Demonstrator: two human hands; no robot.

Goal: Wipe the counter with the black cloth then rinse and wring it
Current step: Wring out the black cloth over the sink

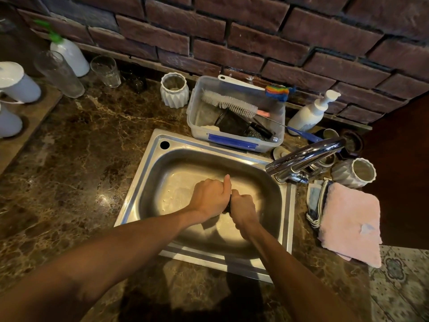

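Observation:
Both my hands are held together over the steel sink (148, 159). My left hand (210, 196) and my right hand (243, 209) each grip the black cloth (228, 208), which is rolled tight between them. Only a thin dark strip of the cloth shows between the two fists; the remainder is hidden inside them. My left thumb sticks up. The chrome faucet (301, 156) arches in from the right, its spout above the basin's right side. No running water is visible. The brown marble counter (76, 159) surrounds the sink.
A clear plastic tub (202, 117) with brushes sits behind the sink. A pink towel (350, 221) and a folded cloth lie right of the sink, near a white ribbed cup (357, 173) and a soap pump bottle (311, 112). Glasses, a spray bottle and white jugs stand at the far left.

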